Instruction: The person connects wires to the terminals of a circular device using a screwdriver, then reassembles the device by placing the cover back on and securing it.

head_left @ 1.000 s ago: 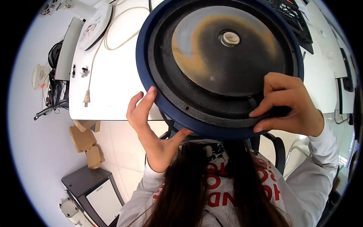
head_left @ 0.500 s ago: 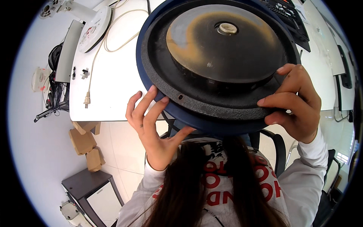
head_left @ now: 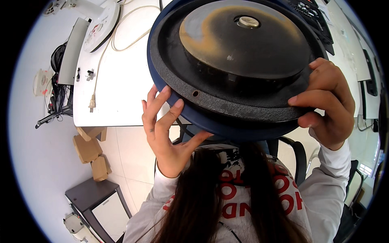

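Note:
A large round electric cooker base [head_left: 243, 109] is tilted up before me, with a dark blue outer shell and a speckled black-grey rim. Inside it sits a brown-stained, dark round heating plate [head_left: 259, 52] with a silvery button [head_left: 248, 22] at its centre. My left hand [head_left: 164, 129] is closed on the blue edge at the near left, fingertips on top and thumb below. At the near right, my right hand [head_left: 330, 103] grips the speckled rim, its fingers reaching over the inside. The base's underside is hidden.
A white table [head_left: 117, 97] lies beneath, bearing a pale power cord with plug [head_left: 92, 103] and small dark parts [head_left: 89, 74]. The white round foot [head_left: 101, 30] of a fan stands far left; a black tool case [head_left: 314, 20] lies far right. Cardboard boxes [head_left: 88, 148] are on the floor.
The cooker base has shifted slightly to the right and away from me. Both hands have moved with it, the right one further up and outward.

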`<state>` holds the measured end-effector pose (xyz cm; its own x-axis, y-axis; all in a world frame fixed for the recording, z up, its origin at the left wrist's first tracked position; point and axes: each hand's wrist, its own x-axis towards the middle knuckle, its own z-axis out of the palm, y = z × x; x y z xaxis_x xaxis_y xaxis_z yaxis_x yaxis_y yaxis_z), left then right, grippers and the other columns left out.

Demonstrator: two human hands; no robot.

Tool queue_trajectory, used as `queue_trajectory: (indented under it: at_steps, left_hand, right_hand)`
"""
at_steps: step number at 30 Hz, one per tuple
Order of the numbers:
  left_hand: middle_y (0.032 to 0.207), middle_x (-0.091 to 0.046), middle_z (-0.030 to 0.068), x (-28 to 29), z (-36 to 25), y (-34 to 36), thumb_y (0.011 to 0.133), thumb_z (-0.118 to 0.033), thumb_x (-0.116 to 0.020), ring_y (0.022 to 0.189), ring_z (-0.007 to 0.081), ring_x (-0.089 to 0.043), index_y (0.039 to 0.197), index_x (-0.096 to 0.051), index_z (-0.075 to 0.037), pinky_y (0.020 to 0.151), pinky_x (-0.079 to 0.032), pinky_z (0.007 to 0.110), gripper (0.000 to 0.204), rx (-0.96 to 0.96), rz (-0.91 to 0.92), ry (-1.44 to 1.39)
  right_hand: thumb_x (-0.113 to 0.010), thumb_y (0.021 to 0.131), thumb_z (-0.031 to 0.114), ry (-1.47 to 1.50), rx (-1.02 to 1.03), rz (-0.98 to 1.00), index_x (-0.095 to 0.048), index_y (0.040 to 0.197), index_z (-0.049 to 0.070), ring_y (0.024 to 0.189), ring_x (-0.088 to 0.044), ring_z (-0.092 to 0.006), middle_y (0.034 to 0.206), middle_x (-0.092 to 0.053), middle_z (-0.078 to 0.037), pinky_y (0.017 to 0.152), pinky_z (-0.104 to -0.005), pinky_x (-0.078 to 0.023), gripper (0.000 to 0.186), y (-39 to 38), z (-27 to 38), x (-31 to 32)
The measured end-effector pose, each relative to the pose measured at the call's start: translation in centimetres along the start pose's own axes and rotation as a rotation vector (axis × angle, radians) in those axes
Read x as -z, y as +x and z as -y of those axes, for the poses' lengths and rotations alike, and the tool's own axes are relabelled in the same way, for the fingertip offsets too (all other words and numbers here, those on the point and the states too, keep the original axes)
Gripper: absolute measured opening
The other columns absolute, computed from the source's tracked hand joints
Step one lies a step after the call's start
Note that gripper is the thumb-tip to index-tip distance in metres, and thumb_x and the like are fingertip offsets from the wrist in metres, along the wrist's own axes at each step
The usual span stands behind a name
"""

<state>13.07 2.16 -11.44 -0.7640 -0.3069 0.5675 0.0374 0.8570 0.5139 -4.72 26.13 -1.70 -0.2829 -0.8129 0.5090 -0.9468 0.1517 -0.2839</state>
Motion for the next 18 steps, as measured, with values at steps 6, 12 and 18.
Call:
queue_trajectory:
  at_steps: [6, 12, 18]
  left_hand:
    - [0.136, -0.047, 0.0149, 1.1, -0.2, 0.7, 0.051, -0.036, -0.093, 0.133, 0.0408, -0.039, 0.115, -0.06, -0.012, 0.11, -0.03, 0.057, 0.076, -0.045, 0.028, -0.025]
    - [0.133, -0.054, 0.0082, 0.8, -0.4, 1.1, 0.045, -0.032, -0.091, 0.13, 0.0425, -0.044, 0.113, -0.064, -0.017, 0.102, -0.026, 0.072, 0.074, 0.0, -0.019, -0.092]
    - [0.134, -0.054, 0.0076, 0.2, -0.2, 0.9, 0.045, -0.03, -0.092, 0.131, 0.0422, -0.044, 0.112, -0.064, -0.017, 0.105, -0.023, 0.07, 0.074, -0.015, -0.067, -0.107]
  right_hand:
    - [-0.069, 0.075, 0.045, 0.012, 0.055, -0.058, -0.072, 0.089, 0.007, 0.071, -0.052, -0.0185, 0.077, -0.052, -0.004, 0.07, -0.0368, -0.044, 0.041, 0.0, 0.3, -0.4]
    - [-0.064, 0.076, 0.053, -0.004, 0.052, -0.121, -0.071, 0.085, 0.005, 0.072, -0.053, -0.0222, 0.08, -0.056, -0.007, 0.071, -0.0384, -0.045, 0.049, -0.2, 0.0, -0.4]
    - [-0.068, 0.072, 0.048, 0.018, 0.096, -0.125, -0.072, 0.083, 0.003, 0.071, -0.055, -0.0232, 0.078, -0.057, -0.008, 0.07, -0.0382, -0.047, 0.047, 0.4, -0.5, -0.5]
